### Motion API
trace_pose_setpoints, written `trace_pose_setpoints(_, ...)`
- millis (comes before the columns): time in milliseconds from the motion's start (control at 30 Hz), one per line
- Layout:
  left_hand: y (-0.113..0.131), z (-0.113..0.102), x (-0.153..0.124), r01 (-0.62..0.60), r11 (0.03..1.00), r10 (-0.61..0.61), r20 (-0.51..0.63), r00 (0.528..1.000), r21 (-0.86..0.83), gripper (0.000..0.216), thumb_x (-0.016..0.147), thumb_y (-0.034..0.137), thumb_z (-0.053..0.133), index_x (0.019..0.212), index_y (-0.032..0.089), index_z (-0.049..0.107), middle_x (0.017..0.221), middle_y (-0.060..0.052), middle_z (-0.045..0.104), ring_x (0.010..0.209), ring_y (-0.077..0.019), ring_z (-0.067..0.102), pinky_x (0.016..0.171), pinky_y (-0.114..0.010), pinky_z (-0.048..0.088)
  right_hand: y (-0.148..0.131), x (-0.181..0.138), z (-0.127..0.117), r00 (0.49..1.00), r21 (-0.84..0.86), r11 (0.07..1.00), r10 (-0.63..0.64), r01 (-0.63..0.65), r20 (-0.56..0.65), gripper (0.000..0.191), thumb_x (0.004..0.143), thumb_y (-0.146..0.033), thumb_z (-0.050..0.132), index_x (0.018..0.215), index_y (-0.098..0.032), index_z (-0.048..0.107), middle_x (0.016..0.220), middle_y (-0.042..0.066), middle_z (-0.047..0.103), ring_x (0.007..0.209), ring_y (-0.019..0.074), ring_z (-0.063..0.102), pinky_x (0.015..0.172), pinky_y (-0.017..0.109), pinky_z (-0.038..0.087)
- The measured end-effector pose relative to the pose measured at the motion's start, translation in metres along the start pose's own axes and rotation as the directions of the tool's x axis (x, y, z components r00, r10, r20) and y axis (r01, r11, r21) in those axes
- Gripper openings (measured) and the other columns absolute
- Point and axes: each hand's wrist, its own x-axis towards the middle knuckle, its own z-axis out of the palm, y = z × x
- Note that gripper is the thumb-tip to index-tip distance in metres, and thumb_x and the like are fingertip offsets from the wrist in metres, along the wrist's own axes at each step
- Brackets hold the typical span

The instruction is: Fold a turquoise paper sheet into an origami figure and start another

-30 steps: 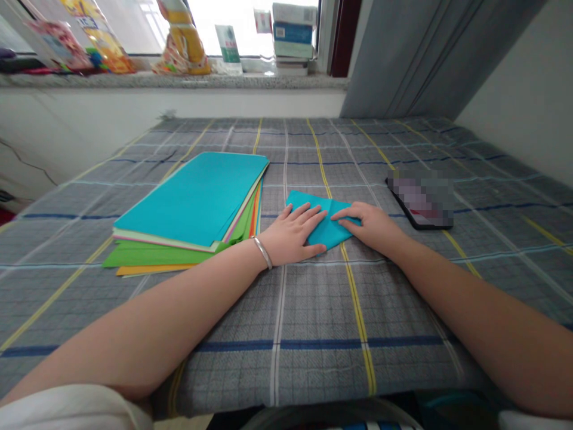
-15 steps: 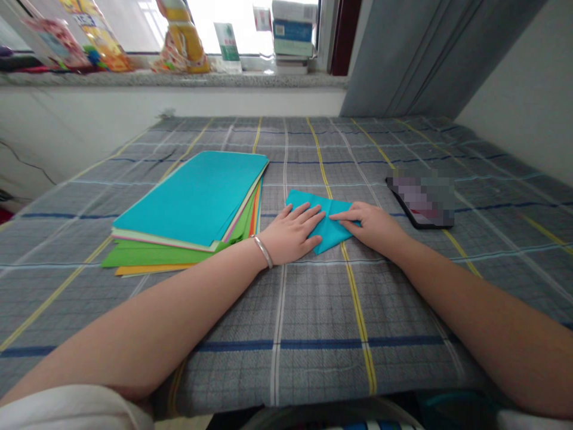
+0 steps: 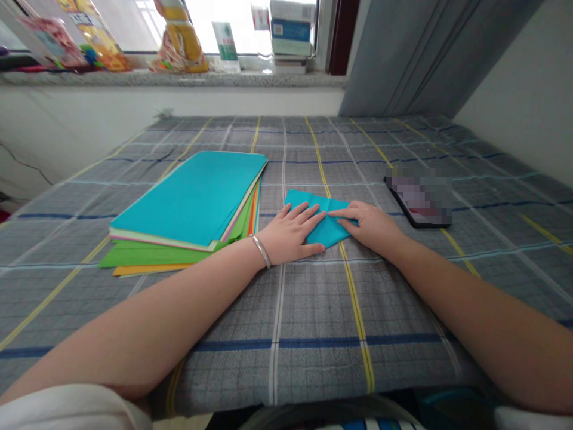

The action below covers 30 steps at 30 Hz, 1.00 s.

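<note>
A folded piece of turquoise paper [image 3: 333, 225] lies on the checked cloth, with creases showing near its middle. My left hand [image 3: 293, 233], a silver bangle at its wrist, rests flat over the paper's left part with fingers spread; the thumb covers the near corner. From the right, my right hand [image 3: 369, 226] touches the paper: its index finger is stretched along the surface towards the middle, the thumb is apart below it, and the other fingers look curled. The paper's left side and right end are partly hidden under the hands.
A stack of coloured paper sheets [image 3: 192, 197], turquoise on top, lies to the left. At the right rests a phone [image 3: 418, 203] with a blurred screen. Behind the cloth-covered surface [image 3: 313, 304], a window sill [image 3: 179, 79] holds snack bags and boxes.
My left thumb has slid slightly right over the paper's near corner. My right index fingertip has moved a little left along the paper. The stack and phone stay in place.
</note>
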Motion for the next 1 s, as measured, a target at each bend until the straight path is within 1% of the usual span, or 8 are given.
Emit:
trace_pose_setpoints(100,0.0008,-0.0012,-0.0005,0.012,1.000,-0.012,-0.004,1.000,-0.016,0.080,0.093,0.064,0.043,0.155,0.018,0.023,0.163,-0.011,0.016,0.151,-0.0334,0.011,0.121,-0.054,0.009,0.0007,0.0001,0.0004,1.000,-0.001,1.000,0.002,-0.002,0.000,0.032,0.093,-0.033,0.052,0.119,-0.031,0.071,0.115,0.008,0.067,0.106,0.0272,0.062,0.087,0.039,0.048)
trace_pose_setpoints(167,0.0012,-0.0014,-0.0008,0.012,1.000,-0.013,-0.012,1.000,-0.028,0.077,0.092,0.063,0.045,0.153,0.019,0.027,0.163,-0.011,0.017,0.151,-0.0336,0.011,0.121,-0.054,0.010,0.0013,0.0003,0.0007,1.000,0.002,1.000,-0.004,0.004,0.005,0.031,0.093,-0.032,0.052,0.118,-0.031,0.071,0.116,0.007,0.068,0.107,0.0270,0.062,0.088,0.039,0.048)
trace_pose_setpoints(400,0.0015,-0.0001,-0.0012,-0.006,1.000,0.006,-0.038,0.999,0.002,0.072,0.093,0.062,0.045,0.153,0.024,0.029,0.163,-0.011,0.020,0.150,-0.0356,0.016,0.119,-0.057,0.013,-0.0011,0.0003,-0.0007,1.000,-0.038,0.999,0.022,-0.021,0.021,0.032,0.094,-0.033,0.050,0.118,-0.031,0.071,0.114,0.006,0.068,0.104,0.0260,0.063,0.085,0.038,0.048)
trace_pose_setpoints(633,0.0016,0.0009,-0.0012,-0.010,0.999,0.012,-0.053,0.998,0.046,0.071,0.094,0.061,0.044,0.154,0.025,0.029,0.162,-0.011,0.023,0.149,-0.0362,0.019,0.118,-0.059,0.016,-0.0036,0.0006,-0.0023,0.999,-0.051,0.998,0.026,-0.024,0.039,0.032,0.095,-0.031,0.049,0.118,-0.031,0.071,0.114,0.007,0.067,0.104,0.0261,0.062,0.084,0.037,0.047)
trace_pose_setpoints(733,0.0021,0.0014,-0.0012,-0.013,0.998,0.017,-0.067,0.998,0.056,0.067,0.096,0.058,0.043,0.153,0.025,0.030,0.161,-0.011,0.024,0.148,-0.0358,0.021,0.118,-0.059,0.017,-0.0034,0.0010,-0.0019,0.999,-0.052,0.998,0.022,-0.020,0.038,0.033,0.095,-0.030,0.048,0.119,-0.031,0.071,0.113,0.007,0.067,0.104,0.0255,0.062,0.084,0.036,0.047)
trace_pose_setpoints(833,0.0042,0.0007,-0.0008,-0.009,0.998,0.014,-0.083,0.996,0.060,0.062,0.098,0.053,0.042,0.152,0.025,0.034,0.160,-0.011,0.027,0.148,-0.0350,0.023,0.118,-0.059,0.019,-0.0036,0.0010,-0.0016,0.999,-0.058,0.998,0.026,-0.024,0.034,0.034,0.095,-0.030,0.047,0.118,-0.032,0.072,0.108,0.007,0.067,0.097,0.0230,0.063,0.081,0.035,0.047)
trace_pose_setpoints(900,0.0063,-0.0003,-0.0007,0.003,0.998,0.002,-0.094,0.996,0.057,0.058,0.099,0.051,0.041,0.151,0.025,0.036,0.159,-0.011,0.030,0.147,-0.0340,0.025,0.118,-0.058,0.020,-0.0038,0.0006,-0.0014,0.999,-0.066,0.998,0.025,-0.023,0.025,0.033,0.094,-0.034,0.049,0.117,-0.032,0.072,0.103,0.006,0.067,0.094,0.0223,0.063,0.080,0.034,0.047)
trace_pose_setpoints(1000,0.0091,-0.0016,-0.0005,0.027,0.999,-0.023,-0.097,0.995,0.044,0.057,0.099,0.051,0.039,0.150,0.025,0.038,0.159,-0.010,0.032,0.147,-0.0329,0.026,0.118,-0.058,0.020,-0.0049,-0.0008,-0.0009,1.000,-0.086,0.996,0.014,-0.014,0.003,0.034,0.090,-0.047,0.055,0.115,-0.033,0.073,0.099,0.006,0.065,0.096,0.0240,0.062,0.080,0.035,0.047)
